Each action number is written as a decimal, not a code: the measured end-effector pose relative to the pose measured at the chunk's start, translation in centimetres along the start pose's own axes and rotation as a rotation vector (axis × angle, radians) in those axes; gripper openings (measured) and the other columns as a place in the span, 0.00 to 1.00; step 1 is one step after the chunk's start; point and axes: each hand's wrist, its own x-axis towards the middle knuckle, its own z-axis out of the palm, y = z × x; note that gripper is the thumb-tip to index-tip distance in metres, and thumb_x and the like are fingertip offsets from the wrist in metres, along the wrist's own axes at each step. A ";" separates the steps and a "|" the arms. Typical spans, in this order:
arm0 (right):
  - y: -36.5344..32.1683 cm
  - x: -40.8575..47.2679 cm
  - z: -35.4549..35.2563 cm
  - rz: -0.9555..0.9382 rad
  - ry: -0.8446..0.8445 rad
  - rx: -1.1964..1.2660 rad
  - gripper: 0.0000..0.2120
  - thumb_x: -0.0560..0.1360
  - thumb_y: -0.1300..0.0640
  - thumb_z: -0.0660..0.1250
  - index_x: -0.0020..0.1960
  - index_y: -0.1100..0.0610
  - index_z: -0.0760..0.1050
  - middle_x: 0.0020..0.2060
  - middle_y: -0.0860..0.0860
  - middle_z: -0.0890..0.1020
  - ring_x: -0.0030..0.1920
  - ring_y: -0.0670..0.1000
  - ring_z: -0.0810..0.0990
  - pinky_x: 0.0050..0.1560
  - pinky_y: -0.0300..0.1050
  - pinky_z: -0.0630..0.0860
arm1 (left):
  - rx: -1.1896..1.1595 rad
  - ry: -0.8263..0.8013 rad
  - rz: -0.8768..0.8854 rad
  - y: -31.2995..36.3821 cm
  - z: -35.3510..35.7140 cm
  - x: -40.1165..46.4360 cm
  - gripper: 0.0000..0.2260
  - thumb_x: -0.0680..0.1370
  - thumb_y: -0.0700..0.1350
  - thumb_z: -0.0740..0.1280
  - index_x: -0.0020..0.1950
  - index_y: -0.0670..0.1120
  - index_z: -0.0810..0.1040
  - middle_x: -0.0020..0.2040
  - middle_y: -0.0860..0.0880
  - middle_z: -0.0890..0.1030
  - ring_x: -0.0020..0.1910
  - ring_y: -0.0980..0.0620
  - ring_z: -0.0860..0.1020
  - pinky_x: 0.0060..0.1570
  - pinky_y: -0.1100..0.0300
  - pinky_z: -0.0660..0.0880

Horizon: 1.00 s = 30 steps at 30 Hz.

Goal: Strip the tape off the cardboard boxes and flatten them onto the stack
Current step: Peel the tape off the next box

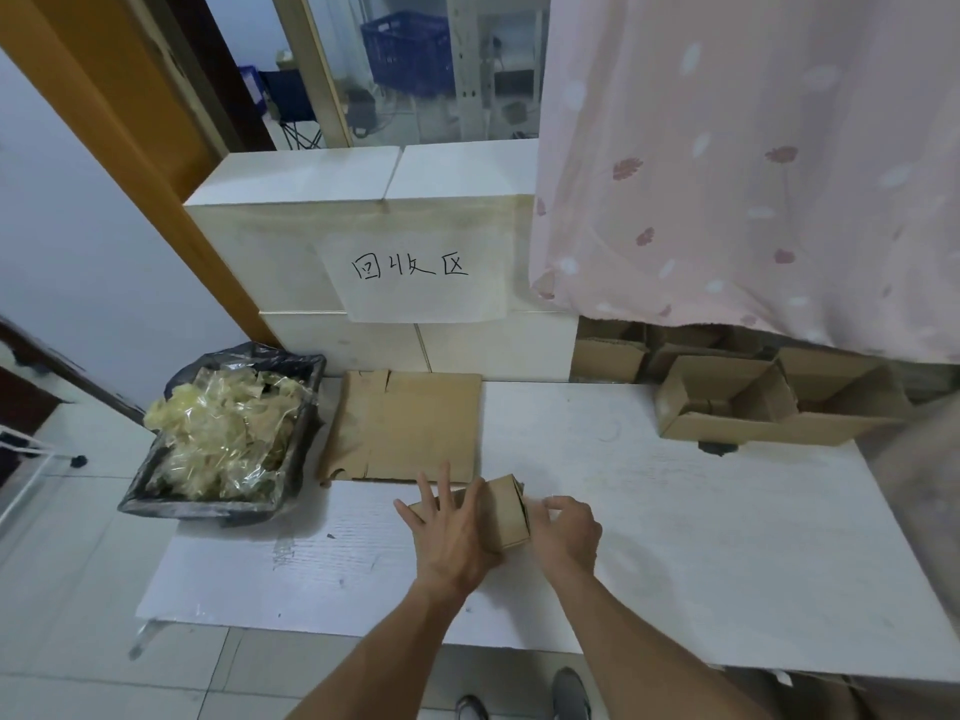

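Far left: black-lined bin [156, 498] on the floor beside the white table [675, 537], heaped with crumpled clear and yellowish tape [223, 444]. Bin's lower left corner partly in shadow; depth of pile cannot be judged.

Left-centre, on the table against the white block: stack of flattened cardboard [405, 426]. Only the top sheet shows; number of sheets beneath not readable. Its near edge is partly covered by fingertips of the left hand.

Above it: paper sign [415, 275] with handwritten characters, fixed to the white block.

Centre: small cardboard box [506, 511] on the table, just in front of the stack, partly collapsed and tilted. Left hand [452, 532] lies flat on its left part, fingers straight and spread, pressing down. Much of the box hidden under that hand. Right hand [566, 532] at the box's right end, fingers curled against it; the contact side is hidden, grip appears to be on the edge.

Right: open cardboard boxes [753, 407] on the table's far corner, upper parts cut off by a pink curtain [753, 174].
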 end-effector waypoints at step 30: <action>-7.0 0.5 -4.9 -0.802 -0.020 -0.477 0.13 0.79 0.52 0.58 0.55 0.54 0.78 0.65 0.46 0.74 0.72 0.47 0.63 0.75 0.43 0.55 | 0.101 -0.043 0.247 2.8 -5.4 3.4 0.45 0.75 0.63 0.66 0.81 0.47 0.43 0.80 0.45 0.54 0.79 0.42 0.52 0.67 0.22 0.40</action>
